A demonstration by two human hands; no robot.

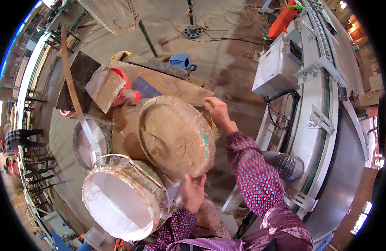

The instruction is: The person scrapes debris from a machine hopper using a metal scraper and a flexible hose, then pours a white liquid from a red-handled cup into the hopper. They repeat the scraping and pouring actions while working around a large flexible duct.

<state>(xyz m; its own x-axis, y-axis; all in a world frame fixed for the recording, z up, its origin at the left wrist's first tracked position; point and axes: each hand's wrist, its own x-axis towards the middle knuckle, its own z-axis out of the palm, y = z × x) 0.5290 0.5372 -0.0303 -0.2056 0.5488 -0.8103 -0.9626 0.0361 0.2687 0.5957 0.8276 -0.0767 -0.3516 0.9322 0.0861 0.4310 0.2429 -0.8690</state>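
A round bucket [172, 134] with a brown, paste-like layer inside and a green smear on its wall is tilted in front of me. My left hand [194, 192] grips its near rim, thumb and fingers at the edge. Beside its far right rim is my right hand [218, 111], with the fingers curled closed; what they hold, if anything, is hidden. At the near left stands a second bucket [119, 203], crusted outside, with white powder in it and a wire handle raised over its rim.
Behind the brown bucket a wooden board [176, 85] bears a red bottle [128, 90] and a blue jug [180, 61]. A third bucket [90, 144] with a long stick [71, 83] stands left. Along the right runs a metal machine [322, 138] with a grey box [276, 67] and a flexible duct [285, 165].
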